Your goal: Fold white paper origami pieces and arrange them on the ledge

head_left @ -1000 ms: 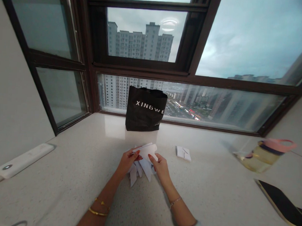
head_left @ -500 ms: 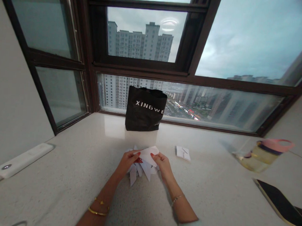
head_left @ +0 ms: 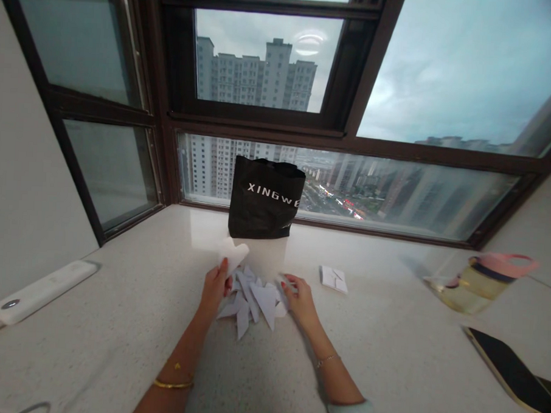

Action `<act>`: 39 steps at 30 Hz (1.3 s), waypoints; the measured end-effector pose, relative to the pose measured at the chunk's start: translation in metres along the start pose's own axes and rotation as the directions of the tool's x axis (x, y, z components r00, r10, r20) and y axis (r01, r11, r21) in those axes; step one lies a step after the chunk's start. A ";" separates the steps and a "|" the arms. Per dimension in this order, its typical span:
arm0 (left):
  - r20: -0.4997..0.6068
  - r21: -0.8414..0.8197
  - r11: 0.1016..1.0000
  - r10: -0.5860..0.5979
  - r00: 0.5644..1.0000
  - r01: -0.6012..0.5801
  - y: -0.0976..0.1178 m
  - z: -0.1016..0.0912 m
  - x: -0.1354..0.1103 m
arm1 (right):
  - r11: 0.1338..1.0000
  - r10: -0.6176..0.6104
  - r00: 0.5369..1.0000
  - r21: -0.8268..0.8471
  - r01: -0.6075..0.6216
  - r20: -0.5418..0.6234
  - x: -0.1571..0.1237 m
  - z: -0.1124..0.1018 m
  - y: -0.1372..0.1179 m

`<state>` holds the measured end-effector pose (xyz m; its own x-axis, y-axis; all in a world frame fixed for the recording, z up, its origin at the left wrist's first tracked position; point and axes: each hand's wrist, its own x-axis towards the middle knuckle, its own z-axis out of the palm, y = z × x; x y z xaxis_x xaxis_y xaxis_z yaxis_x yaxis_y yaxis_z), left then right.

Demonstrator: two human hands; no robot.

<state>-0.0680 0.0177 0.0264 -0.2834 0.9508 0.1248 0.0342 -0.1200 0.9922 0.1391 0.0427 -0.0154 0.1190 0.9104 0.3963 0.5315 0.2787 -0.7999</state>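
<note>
A white piece of paper (head_left: 236,251) with a notched, heart-like upper outline is pinched between the fingers of my left hand (head_left: 216,287), raised just above the counter. Beneath and beside it lies a loose heap of cut paper scraps (head_left: 263,300), several of them long and pointed. My right hand (head_left: 299,297) hovers at the heap's right edge, its fingers slightly curled and apart, with nothing visible between them. A small folded white paper packet (head_left: 333,279) rests on the counter to the right of that hand.
A black bag (head_left: 265,203) with white lettering stands against the window behind the scraps. At the left is a white power strip (head_left: 43,291). A yellowish bottle (head_left: 477,287) with a pink lid and a dark phone (head_left: 508,366) are on the right of the speckled counter (head_left: 383,345).
The white paper, held by both hands before, has moved up and left in my left hand. My right hand has let go of it, and more of the scraps show.
</note>
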 end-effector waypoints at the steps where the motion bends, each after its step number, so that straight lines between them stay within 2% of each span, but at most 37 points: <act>1: -0.056 -0.042 0.999 -0.001 0.998 -0.002 0.001 -0.004 0.002 | 0.993 -0.020 1.000 -0.112 0.022 0.023 -0.002 0.001 0.003; 3: -0.118 -0.099 0.995 -0.003 0.993 -0.009 0.003 -0.009 0.004 | 0.956 -0.043 0.995 -0.287 0.067 0.089 -0.007 0.005 0.006; 6: -0.145 -0.123 0.992 -0.010 0.989 -0.009 0.004 -0.009 0.003 | 0.907 -0.020 0.984 -0.412 0.092 0.176 -0.013 0.010 0.003; 13: -0.143 -0.141 0.990 -0.022 0.990 0.002 0.001 -0.005 0.002 | 0.946 -0.007 0.979 -0.316 0.073 0.205 -0.009 0.009 -0.009; 20: -0.104 -0.120 0.993 -0.026 0.994 0.014 0.000 -0.002 0.001 | 0.895 0.096 0.947 -0.443 0.053 0.305 -0.014 0.008 -0.021; 28: -0.002 -0.134 0.986 -0.099 0.995 0.098 -0.003 0.005 0.000 | 0.881 0.107 0.960 -0.473 0.029 0.259 -0.017 0.009 -0.020; 32: 0.076 -0.160 0.978 -0.124 0.989 0.135 -0.006 0.008 0.002 | 0.946 0.051 0.984 -0.324 0.008 0.173 -0.014 0.010 -0.017; 35: 0.102 -0.158 0.976 -0.134 0.986 0.149 -0.006 0.009 0.001 | 0.998 0.046 0.988 0.024 -0.050 0.148 -0.009 0.006 -0.017; 37: 0.134 -0.169 0.971 -0.147 0.980 0.169 -0.005 0.010 0.000 | 0.940 0.106 0.974 0.298 -0.164 0.200 -0.006 0.002 -0.018; 39: 0.196 -0.192 0.960 -0.166 0.966 0.204 -0.004 0.012 -0.002 | 0.825 0.164 0.956 0.497 -0.269 0.245 -0.004 -0.004 -0.023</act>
<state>-0.0565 0.0197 0.0219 -0.0921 0.9948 -0.0440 -0.2086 0.0240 0.9777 0.1296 0.0314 0.0026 -0.0050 0.9906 0.1370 -0.0107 0.1370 -0.9905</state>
